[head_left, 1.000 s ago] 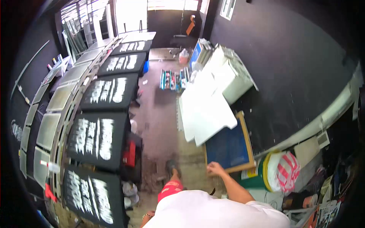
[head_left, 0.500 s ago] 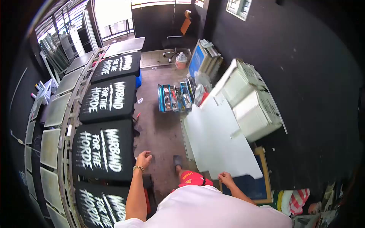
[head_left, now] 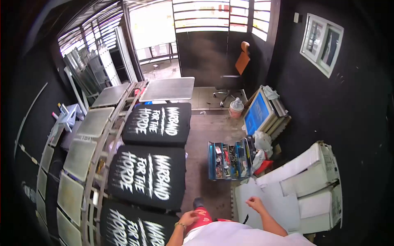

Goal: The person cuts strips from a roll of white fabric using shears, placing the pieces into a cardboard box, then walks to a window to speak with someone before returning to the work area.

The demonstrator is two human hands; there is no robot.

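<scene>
My left hand (head_left: 188,219) hangs low over my red shorts (head_left: 203,217), beside the row of black shirts. Its fingers are loosely bent and apart, and I see nothing in them. My right hand (head_left: 255,203) is raised in front of a large white board (head_left: 271,194), its fingers slightly curled and no object visible in it. Nearest to my left hand is a black shirt (head_left: 143,225) printed with white lettering, stretched flat on a platen. Beyond it lie a second black shirt (head_left: 141,178) and a third (head_left: 158,125) with the same print.
A blue toolbox (head_left: 230,160) full of tools stands open on the floor ahead. White boxes (head_left: 316,205) and framed screens (head_left: 262,112) lean along the right wall. Bare platens (head_left: 166,89) line the rack (head_left: 96,184) at left. An orange-backed chair (head_left: 242,61) stands farther back.
My view has moved forward along the shirts and tilted up; the toolbox and boxes now appear nearer. My left hand has swung back toward my body. My right hand stays raised.
</scene>
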